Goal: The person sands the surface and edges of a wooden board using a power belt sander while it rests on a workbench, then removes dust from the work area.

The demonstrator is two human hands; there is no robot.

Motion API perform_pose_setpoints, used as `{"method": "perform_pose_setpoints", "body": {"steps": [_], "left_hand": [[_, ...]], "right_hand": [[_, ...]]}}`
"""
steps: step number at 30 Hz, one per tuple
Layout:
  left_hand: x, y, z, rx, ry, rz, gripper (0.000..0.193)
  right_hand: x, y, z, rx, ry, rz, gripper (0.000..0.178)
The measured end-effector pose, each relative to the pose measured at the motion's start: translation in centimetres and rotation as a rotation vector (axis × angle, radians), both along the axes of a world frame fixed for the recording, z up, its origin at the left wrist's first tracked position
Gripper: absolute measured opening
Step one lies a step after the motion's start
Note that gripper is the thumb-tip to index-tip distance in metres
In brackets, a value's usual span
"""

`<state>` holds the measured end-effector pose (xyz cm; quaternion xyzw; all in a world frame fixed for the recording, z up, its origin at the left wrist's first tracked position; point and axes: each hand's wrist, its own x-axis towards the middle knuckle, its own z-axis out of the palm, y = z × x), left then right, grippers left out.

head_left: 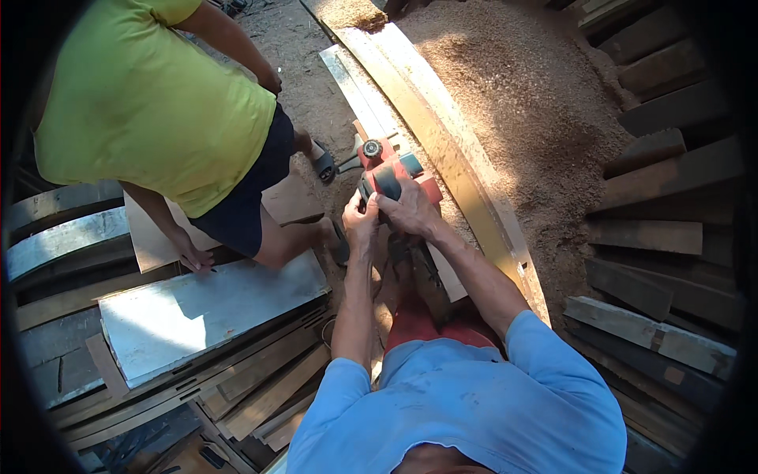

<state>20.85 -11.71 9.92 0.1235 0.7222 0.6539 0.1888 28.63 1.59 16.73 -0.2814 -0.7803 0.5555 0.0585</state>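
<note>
A red and black electric hand planer with a dark round knob at its front sits across the light wooden board in front of me. My right hand is wrapped round its rear handle area, fingers partly hidden. Close beside it, my left hand has its thumb and fingers closed against the planer's dark rear part. The two hands nearly touch. Pale shavings lie along the board by the tool. The planer's underside is hidden, so I cannot tell whether it meets the wood.
A long yellowish beam runs just right of the board. Beyond it rises a heap of wood shavings. Stacked planks line the right. At left, a person in a yellow shirt reaches toward a white-topped board on stacked timber.
</note>
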Motion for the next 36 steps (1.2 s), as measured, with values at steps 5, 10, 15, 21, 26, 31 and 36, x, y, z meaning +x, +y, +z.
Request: {"method": "perform_pose_setpoints", "body": {"steps": [5,10,15,21,26,31,36], "left_hand": [[-4.1,2.8,2.6,0.041,-0.070,0.038,0.033],[2.1,-0.5,1.4,0.118,-0.219,0.008,0.039],[12.6,-4.1,2.0,-0.092,-0.083,0.024,0.041],[25.6,-9.1,4.4,-0.473,0.048,0.001,0.046],[30.4,-11.8,1.4,-0.224,-0.191,0.025,0.052],[24.7,-9.3,2.2,-0.340,-0.085,-0.029,0.052],[16.7,-5.2,3.3,-0.290,-0.019,0.079,0.051]], "right_hand": [[-4.5,2.9,1.9,-0.066,0.039,0.038,0.060],[2.3,0.7,4.4,-0.194,-0.046,0.014,0.054],[11.9,-2.6,2.1,0.007,0.025,0.098,0.061],[24.9,-7.4,3.9,-0.205,-0.144,0.056,0.051],[30.2,-9.8,2.6,-0.273,-0.111,0.042,0.044],[25.0,-8.2,1.0,-0.215,-0.067,0.053,0.043],[16.1,-5.3,1.3,-0.167,-0.066,0.043,0.047]]}}
